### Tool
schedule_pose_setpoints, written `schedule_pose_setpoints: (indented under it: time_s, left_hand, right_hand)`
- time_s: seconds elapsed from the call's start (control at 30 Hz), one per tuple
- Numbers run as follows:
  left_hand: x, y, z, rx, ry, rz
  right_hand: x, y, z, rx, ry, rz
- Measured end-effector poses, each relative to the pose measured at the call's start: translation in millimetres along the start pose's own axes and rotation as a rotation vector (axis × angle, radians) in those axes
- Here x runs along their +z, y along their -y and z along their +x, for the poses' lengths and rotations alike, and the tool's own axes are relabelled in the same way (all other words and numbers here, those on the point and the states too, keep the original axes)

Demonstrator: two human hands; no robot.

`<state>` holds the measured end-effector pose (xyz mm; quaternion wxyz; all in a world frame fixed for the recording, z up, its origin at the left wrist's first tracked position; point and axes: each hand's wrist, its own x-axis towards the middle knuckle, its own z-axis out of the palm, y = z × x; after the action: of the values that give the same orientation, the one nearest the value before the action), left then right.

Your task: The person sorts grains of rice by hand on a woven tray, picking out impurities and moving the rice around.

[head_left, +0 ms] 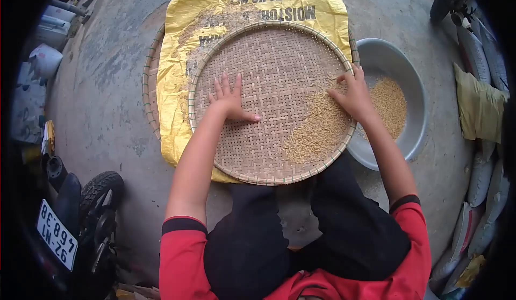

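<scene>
A: Far left: parked motorbike tyre (101,188) and number plate (56,234) standing on the concrete floor (107,85).

B: Next?

A: Yellow sack (177,47) lying spread over a second woven tray (150,79), only its rim showing.

B: Left hand?

A: Left hand (230,100) pressing flat on the round woven tray (258,138), fingers spread wide, gripping nothing.

B: Grain?

A: Pile of unhusked rice (317,130) sitting on the tray's right half, near the rim.

B: Right hand?

A: Right hand (352,94) resting at the tray's right edge, touching the rice, fingers loosely curled, holding nothing clearly.

B: Further right?

A: Grey basin (392,58) sitting just beside the tray, holding more rice. Filled sacks (478,176) lying along the far right.
</scene>
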<state>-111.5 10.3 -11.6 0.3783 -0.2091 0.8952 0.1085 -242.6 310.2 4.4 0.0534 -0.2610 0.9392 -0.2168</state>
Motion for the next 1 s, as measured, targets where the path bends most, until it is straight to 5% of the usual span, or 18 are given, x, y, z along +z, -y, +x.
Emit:
schedule_pose_setpoints:
  time_s: [0.17, 0.47, 0.67, 0.83, 1.0]
  left_hand:
    - [-2.4, -1.8, -2.6, 0.008, 0.012, 0.02]
    - [1.2, -0.1, 2.0, 0.0, 0.004, 0.013]
    - [-0.1, -0.4, -0.9, 0.001, 0.009, -0.004]
    - [1.0, 1.1, -0.5, 0.013, -0.006, -0.023]
    - [-2.6, -1.5, -3.6, 0.008, 0.01, 0.022]
  right_hand:
    - [-4.3, 19.2, 2.0, 0.118, 0.052, -0.201]
    - [4.6, 4.9, 5.3, 0.087, -0.002, -0.093]
    - [-16.1, -35.7, -7.2, -0.002, -0.241, 0.162]
    - [-37.8, -81.1, -46.9, 0.316, -0.239, 0.147]
    - [-42.5, -59.1, -40.6, 0.244, -0.256, 0.268]
